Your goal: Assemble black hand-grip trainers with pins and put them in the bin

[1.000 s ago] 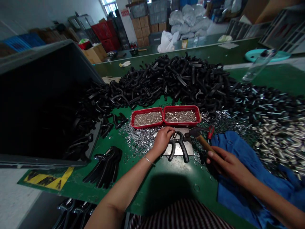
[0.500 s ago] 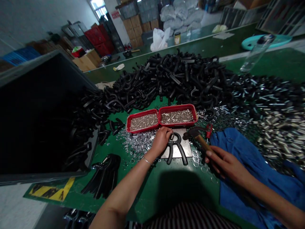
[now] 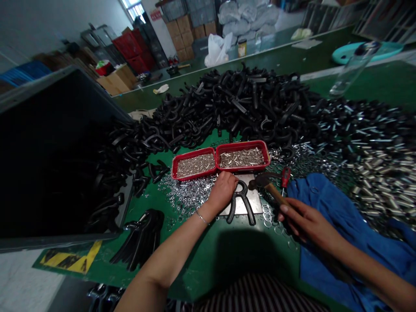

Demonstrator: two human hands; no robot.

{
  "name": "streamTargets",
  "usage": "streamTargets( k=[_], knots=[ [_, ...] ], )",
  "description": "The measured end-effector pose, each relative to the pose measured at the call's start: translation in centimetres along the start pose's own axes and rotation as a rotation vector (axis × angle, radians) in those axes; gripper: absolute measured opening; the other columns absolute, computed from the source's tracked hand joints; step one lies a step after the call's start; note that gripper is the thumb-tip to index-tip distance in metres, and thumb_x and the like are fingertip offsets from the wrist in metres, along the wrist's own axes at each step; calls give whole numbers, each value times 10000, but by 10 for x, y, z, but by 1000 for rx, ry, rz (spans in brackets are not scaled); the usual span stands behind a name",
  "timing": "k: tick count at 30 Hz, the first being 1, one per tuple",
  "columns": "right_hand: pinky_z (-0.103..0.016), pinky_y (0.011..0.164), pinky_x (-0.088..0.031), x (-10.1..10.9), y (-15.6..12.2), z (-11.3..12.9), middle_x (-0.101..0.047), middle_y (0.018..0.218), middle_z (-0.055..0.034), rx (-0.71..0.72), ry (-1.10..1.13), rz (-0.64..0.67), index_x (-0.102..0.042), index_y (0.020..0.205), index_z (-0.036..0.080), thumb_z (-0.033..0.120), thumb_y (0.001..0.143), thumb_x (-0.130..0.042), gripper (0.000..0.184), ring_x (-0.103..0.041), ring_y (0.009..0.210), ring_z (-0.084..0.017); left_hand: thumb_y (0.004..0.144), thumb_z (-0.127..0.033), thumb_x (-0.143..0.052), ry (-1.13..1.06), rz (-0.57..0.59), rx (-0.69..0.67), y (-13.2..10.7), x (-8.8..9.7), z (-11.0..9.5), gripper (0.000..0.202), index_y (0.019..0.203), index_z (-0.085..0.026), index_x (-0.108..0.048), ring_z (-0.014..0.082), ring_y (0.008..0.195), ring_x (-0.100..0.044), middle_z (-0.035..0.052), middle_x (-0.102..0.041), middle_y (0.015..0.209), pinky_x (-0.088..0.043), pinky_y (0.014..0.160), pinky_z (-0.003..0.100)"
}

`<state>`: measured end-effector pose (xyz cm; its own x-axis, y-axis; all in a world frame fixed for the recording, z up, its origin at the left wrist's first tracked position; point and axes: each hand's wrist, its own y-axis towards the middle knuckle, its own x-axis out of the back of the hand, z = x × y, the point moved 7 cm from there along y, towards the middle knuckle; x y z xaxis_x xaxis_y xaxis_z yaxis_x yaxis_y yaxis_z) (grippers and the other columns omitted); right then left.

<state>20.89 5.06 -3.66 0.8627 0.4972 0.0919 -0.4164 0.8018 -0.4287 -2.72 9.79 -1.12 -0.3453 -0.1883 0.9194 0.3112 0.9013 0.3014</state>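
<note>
One hammer (image 3: pixel 274 193) in right hand (image 3: pixel 305 220), red sign (image 3: pixel 155 15), unreadable

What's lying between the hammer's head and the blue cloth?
In the head view, a red-handled screwdriver lies between the hammer's head and the blue cloth.

Red trays (image 3: pixel 243 169), black grip (image 3: pixel 247 204) before them, tan hammer handle (image 3: pixel 275 193) right of them, yellow-and-black striped tape (image 3: pixel 72 259) left of them
</note>
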Motion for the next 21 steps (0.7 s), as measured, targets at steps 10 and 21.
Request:
streamTargets(
  k=[10,21],
  knots=[
    [-316,673,-492,7,5,85,-699,887,-80,340,-617,-91,-594,1199,221,573,973,-392,464,-647,762,-230,1001,-323,-472,-44,14,-8,-44,23,-31,260,1155,-166,-611,256,1062,-563,106,-638,1130,-447,962,428],
    [-290,622,-437,-16,26,90,-664,776,-57,320,-867,22,-532,963,236,524,1010,-305,370,-636,707,-216,971,-297,-540,-214,-137,189,-45,59,-7,196,1115,-179,-602,233,1065,-573,95,-633,1102,-466,966,391]
  ],
)
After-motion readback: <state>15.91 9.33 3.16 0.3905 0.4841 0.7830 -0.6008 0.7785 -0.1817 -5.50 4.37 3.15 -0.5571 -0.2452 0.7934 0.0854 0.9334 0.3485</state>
